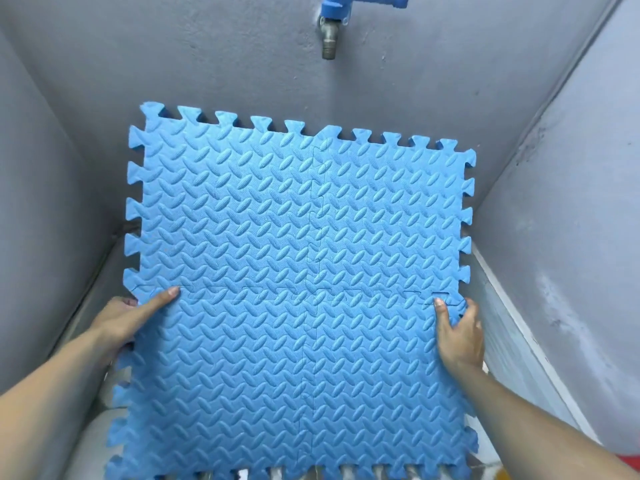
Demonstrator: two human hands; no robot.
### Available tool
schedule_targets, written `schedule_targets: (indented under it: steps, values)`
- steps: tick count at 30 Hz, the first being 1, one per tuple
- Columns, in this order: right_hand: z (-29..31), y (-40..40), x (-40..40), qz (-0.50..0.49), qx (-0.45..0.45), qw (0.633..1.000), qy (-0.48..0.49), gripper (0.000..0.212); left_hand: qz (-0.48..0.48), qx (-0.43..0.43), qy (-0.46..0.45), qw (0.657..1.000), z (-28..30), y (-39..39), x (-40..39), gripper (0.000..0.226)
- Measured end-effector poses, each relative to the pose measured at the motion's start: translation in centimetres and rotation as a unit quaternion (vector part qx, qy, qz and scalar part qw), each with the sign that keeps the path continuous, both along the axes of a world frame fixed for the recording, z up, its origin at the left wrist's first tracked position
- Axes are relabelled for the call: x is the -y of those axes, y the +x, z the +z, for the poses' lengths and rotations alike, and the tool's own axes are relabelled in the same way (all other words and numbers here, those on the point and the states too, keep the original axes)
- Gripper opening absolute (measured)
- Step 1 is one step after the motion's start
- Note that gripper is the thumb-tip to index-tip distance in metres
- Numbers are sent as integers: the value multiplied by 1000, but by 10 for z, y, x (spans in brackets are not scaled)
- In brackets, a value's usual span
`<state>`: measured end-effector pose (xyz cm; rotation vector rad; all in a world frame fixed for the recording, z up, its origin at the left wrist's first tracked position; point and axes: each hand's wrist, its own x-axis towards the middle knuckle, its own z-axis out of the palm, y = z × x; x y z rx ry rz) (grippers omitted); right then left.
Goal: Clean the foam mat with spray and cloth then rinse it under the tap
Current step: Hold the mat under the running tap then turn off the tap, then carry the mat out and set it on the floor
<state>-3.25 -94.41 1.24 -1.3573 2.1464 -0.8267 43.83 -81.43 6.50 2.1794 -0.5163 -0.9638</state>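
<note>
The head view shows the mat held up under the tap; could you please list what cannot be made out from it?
- Head view: whatever lies below and behind the mat is hidden by the mat itself.
- The fingers of the left hand and right hand are mostly hidden behind the mat's edges; mainly the thumbs show.
- The tap handle is cut off by the top edge.
- A red thing at the bottom right is cut off by the frame's edge.

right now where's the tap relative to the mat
In the head view the tap is on the back wall at top centre, above the far edge of the foam mat and not touching it.
</note>
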Motion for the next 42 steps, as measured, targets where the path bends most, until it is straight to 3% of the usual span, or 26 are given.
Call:
schedule_targets:
  steps: [5,8,9,13,18,21,23,27,30,33,37,39,42]
  values:
    - [43,-1,-26,12,15,998,64,64,44,49,43,997,45,-19,-24,61]
    - [77,-8,-36,12,10,994,107,67,48,53,92,993,73,-18,-40,88]
    - [90,-10,-42,16,5,993,116,69,47,64,98,992,83,-17,-46,87]
    - [155,-18,-56,35,-5,983,180,72,-2,79,115,990,140,-23,-64,67]
    - [230,-31,-73,60,12,960,273,81,-61,79,190,977,219,-29,-92,81]
    - [267,-38,-81,132,4,927,350,78,-86,68,256,960,251,-30,-106,84]
    - [283,-41,-83,206,-48,886,413,86,-95,70,277,954,260,-30,-112,86]
    - [295,-49,-91,275,-147,824,473,79,-118,53,324,937,256,-35,-127,86]
    - [292,-48,-97,305,-211,793,483,70,-182,50,362,913,244,-44,-133,86]
    - [285,-47,-91,278,-212,784,513,69,-258,71,402,876,236,-47,-127,87]
    - [273,-42,-83,245,-226,781,529,76,-357,76,365,856,237,-70,-106,87]
    - [268,-39,-83,242,-235,778,530,79,-415,27,317,852,256,-104,-92,87]
    - [262,-37,-80,252,-251,771,529,80,-530,-83,226,813,303,-167,-87,89]
